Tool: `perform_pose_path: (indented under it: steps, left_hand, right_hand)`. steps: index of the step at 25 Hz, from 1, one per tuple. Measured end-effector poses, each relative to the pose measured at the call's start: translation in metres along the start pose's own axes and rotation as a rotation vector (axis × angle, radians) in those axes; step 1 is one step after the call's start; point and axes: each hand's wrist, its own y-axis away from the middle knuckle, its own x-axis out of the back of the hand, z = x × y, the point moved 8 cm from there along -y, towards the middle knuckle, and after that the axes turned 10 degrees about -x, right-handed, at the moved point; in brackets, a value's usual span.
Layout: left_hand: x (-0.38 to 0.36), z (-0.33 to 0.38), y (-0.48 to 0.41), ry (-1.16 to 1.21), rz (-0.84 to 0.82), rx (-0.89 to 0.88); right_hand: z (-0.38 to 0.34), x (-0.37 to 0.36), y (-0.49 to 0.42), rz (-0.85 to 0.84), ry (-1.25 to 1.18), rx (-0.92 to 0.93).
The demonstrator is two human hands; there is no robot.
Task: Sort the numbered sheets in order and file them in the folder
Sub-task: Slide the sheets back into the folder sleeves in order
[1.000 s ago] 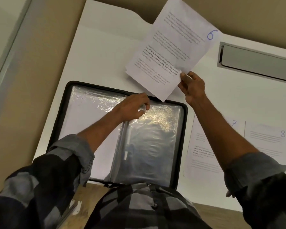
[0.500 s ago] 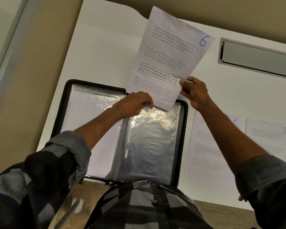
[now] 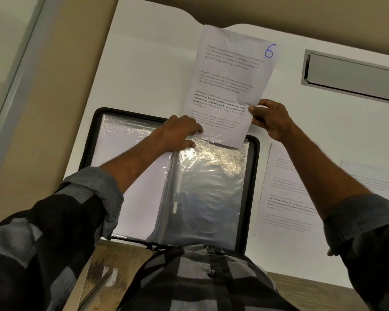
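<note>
Sheet 6 (image 3: 231, 86) stands lengthwise over the sleeve (image 3: 211, 180) mouth; right hand (image 3: 270, 118) pinches its edge, left hand (image 3: 180, 135) pinches the sleeve open.

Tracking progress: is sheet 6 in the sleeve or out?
Mostly out: only the bottom edge of sheet 6 seems in the sleeve; the right hand holds it above the folder.
</note>
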Motion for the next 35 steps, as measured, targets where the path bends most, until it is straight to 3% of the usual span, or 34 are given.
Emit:
perform_pose_path:
  steps: [6, 14, 21, 27, 31, 35]
  left_hand:
    - [0.009, -0.018, -0.005, -0.094, -0.032, 0.007]
    - [0.002, -0.022, -0.018, 0.063, -0.197, -0.035]
    - [0.023, -0.032, -0.012, 0.287, 0.036, -0.043]
    - [0.034, -0.07, 0.004, 0.544, 0.476, 0.288]
    - [0.019, -0.081, 0.005, 0.746, 0.502, 0.454]
    - [0.009, -0.076, 0.004, 0.808, 0.467, 0.424]
  right_hand:
    - [0.006, 0.0, -0.007, -0.023, 0.005, -0.024]
    - [0.008, -0.006, -0.014, -0.065, 0.051, 0.012]
    - [0.012, -0.007, -0.014, -0.092, 0.074, 0.019]
    - [0.021, -0.012, -0.013, -0.174, 0.111, -0.048]
    - [0.03, -0.015, -0.006, -0.209, 0.112, -0.088]
    - [0.027, -0.014, 0.002, -0.217, 0.156, -0.068]
